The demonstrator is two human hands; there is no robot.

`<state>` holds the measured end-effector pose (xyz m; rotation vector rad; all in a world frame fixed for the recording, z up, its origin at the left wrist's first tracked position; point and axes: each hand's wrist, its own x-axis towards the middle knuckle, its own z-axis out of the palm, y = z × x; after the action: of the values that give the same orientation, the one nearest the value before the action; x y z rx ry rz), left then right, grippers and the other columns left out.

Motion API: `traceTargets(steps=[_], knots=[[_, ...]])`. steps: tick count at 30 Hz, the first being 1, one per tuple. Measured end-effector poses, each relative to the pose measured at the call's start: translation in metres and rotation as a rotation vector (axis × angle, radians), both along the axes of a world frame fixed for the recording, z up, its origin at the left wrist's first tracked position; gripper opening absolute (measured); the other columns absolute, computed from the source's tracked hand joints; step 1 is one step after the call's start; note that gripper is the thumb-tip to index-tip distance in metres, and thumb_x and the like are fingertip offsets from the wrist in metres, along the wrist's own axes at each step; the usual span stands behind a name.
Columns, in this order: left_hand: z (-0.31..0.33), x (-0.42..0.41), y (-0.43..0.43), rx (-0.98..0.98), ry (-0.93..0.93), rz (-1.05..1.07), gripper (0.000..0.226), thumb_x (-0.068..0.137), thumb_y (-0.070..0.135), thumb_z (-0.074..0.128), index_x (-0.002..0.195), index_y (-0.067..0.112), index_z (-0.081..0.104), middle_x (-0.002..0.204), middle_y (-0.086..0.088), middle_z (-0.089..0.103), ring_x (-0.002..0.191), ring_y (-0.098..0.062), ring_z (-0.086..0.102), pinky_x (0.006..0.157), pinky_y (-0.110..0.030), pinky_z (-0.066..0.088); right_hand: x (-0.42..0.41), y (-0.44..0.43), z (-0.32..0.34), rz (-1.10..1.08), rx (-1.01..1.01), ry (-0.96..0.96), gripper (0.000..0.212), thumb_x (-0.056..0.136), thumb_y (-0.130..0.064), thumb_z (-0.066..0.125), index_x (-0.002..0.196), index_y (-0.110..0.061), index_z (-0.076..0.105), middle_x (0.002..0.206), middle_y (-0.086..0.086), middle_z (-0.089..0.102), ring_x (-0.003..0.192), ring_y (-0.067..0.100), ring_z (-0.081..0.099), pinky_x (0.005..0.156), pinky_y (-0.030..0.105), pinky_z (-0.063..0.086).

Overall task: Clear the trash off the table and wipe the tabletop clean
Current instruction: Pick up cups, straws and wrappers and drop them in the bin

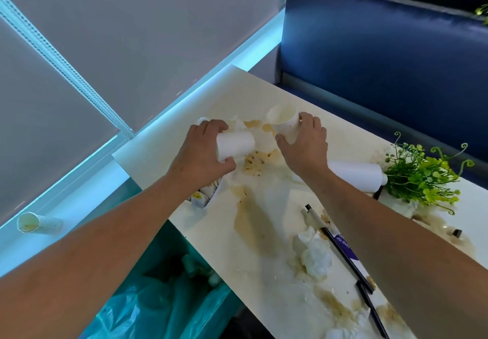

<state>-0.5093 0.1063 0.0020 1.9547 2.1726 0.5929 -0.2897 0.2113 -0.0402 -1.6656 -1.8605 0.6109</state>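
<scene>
Your left hand (208,148) curls its fingers round a white paper cup (235,145) held sideways; your right hand (303,143) clasps a stained paper cup (284,122), both over the spill-marked table (200,106). Your right forearm hides part of a white bottle (356,173). The lined bin (148,299) sits below the table's left edge, partly covered by your left forearm.

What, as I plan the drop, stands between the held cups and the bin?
Nothing visible. The left hand grips the left paper cup, the right hand the right paper cup, over the table; the teal-lined trash bin stands open beside it.
</scene>
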Motion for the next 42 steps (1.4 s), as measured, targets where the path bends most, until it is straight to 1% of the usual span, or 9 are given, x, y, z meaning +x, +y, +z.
traceTargets(steps=[7, 11, 14, 17, 21, 26, 33, 38, 42], knots=[[0.040, -0.025, -0.058, 0.103, -0.111, 0.124, 0.065, 0.072, 0.036, 0.083, 0.128, 0.024, 0.053, 0.122, 0.004, 0.050, 0.111, -0.018, 0.048, 0.089, -0.033, 0.045, -0.024, -0.064, 0.021, 0.079, -0.022, 0.149, 0.071, 0.085, -0.042, 0.077, 0.142, -0.017, 0.042, 0.133, 0.002, 0.050, 0.117, 0.023, 0.049, 0.095, 0.032, 0.042], [0.051, -0.042, -0.097, 0.138, -0.150, 0.198, 0.063, 0.074, 0.036, 0.083, 0.130, 0.026, 0.057, 0.121, 0.006, 0.046, 0.113, -0.018, 0.050, 0.094, -0.039, 0.051, -0.042, -0.106, 0.026, 0.150, -0.071, 0.260, 0.067, 0.086, -0.043, 0.075, 0.140, -0.020, 0.042, 0.128, -0.003, 0.051, 0.113, 0.017, 0.051, 0.094, 0.037, 0.051], [0.052, -0.063, -0.134, 0.140, -0.207, 0.254, 0.069, 0.074, 0.043, 0.079, 0.138, 0.034, 0.053, 0.122, 0.010, 0.044, 0.116, -0.017, 0.050, 0.098, -0.044, 0.053, -0.064, -0.142, 0.029, 0.233, -0.108, 0.311, 0.068, 0.086, -0.045, 0.075, 0.141, -0.023, 0.042, 0.128, -0.004, 0.054, 0.111, 0.015, 0.055, 0.087, 0.030, 0.052], [0.048, -0.084, -0.166, 0.147, -0.267, 0.335, 0.081, 0.073, 0.050, 0.077, 0.145, 0.046, 0.041, 0.124, 0.014, 0.046, 0.118, -0.012, 0.052, 0.100, -0.043, 0.053, -0.084, -0.175, 0.031, 0.331, -0.152, 0.362, 0.065, 0.085, -0.047, 0.074, 0.138, -0.030, 0.040, 0.117, -0.013, 0.056, 0.101, 0.008, 0.059, 0.073, 0.017, 0.047], [0.038, -0.109, -0.206, 0.173, -0.324, 0.463, 0.077, 0.073, 0.042, 0.085, 0.137, 0.043, 0.044, 0.126, 0.011, 0.056, 0.111, -0.015, 0.059, 0.096, -0.047, 0.054, -0.110, -0.213, 0.030, 0.472, -0.249, 0.376, 0.064, 0.083, -0.046, 0.074, 0.135, -0.040, 0.037, 0.113, -0.022, 0.057, 0.098, 0.000, 0.061, 0.075, 0.017, 0.049], [0.017, -0.131, -0.246, 0.117, -0.307, 0.559, 0.067, 0.073, 0.043, 0.087, 0.129, 0.026, 0.055, 0.126, 0.008, 0.060, 0.109, -0.017, 0.060, 0.096, -0.042, 0.052, -0.138, -0.247, 0.018, 0.580, -0.348, 0.271, 0.078, 0.084, -0.050, 0.072, 0.147, -0.027, 0.033, 0.127, -0.008, 0.059, 0.108, 0.014, 0.063, 0.082, 0.028, 0.054], [-0.016, -0.146, -0.280, -0.034, -0.273, 0.601, 0.066, 0.071, 0.050, 0.087, 0.128, 0.029, 0.062, 0.123, 0.005, 0.058, 0.109, -0.017, 0.057, 0.095, -0.034, 0.045, -0.168, -0.279, 0.000, 0.646, -0.445, 0.088, 0.073, 0.087, -0.049, 0.071, 0.144, -0.027, 0.029, 0.140, 0.001, 0.056, 0.121, 0.025, 0.059, 0.100, 0.045, 0.054], [-0.034, -0.148, -0.289, -0.148, -0.257, 0.588, 0.082, 0.068, 0.054, 0.087, 0.138, 0.026, 0.057, 0.128, 0.001, 0.055, 0.119, -0.021, 0.054, 0.103, -0.036, 0.042, -0.175, -0.291, -0.017, 0.653, -0.513, 0.025, 0.077, 0.085, -0.043, 0.073, 0.145, -0.022, 0.029, 0.141, 0.004, 0.054, 0.126, 0.026, 0.056, 0.098, 0.033, 0.047], [-0.039, -0.151, -0.290, -0.206, -0.231, 0.554, 0.086, 0.072, 0.059, 0.083, 0.144, 0.026, 0.052, 0.138, -0.001, 0.052, 0.129, -0.021, 0.050, 0.110, -0.039, 0.040, -0.176, -0.292, -0.023, 0.716, -0.517, -0.138, 0.088, 0.091, -0.044, 0.069, 0.159, -0.014, 0.021, 0.158, 0.007, 0.036, 0.143, 0.025, 0.039, 0.115, 0.034, 0.032]])
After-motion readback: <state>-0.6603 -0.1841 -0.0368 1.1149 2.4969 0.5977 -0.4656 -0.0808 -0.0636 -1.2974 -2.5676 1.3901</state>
